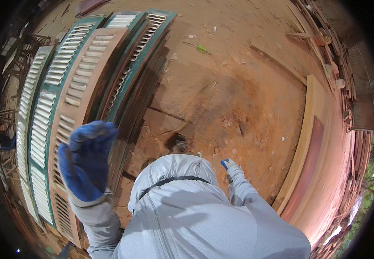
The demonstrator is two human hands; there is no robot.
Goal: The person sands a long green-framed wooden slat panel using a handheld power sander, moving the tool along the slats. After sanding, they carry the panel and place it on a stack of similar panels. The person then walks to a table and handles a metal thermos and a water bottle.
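My left hand point(87, 159), in a blue glove, is raised at the left with its fingers curved and the thumb apart. It is open and holds nothing. Right behind it in the picture stands a brown louvered shutter point(93, 64), whose slats look pale and worn. I cannot tell whether the glove touches it. Green-framed louvered shutters point(61, 69) lean beside it on both sides, several together in a row. My right hand point(226, 164) hangs low beside my body over the dirt. Only a small blue part of its glove shows, so its fingers are hidden.
Reddish dirt ground point(256, 103) stretches ahead, with scattered chips and a green sprig point(202, 48). At the right stands a large pale wooden panel point(301, 151) with a dark red inset. Stacked boards point(357, 159) line the far right. A thin plank point(277, 64) lies on the ground.
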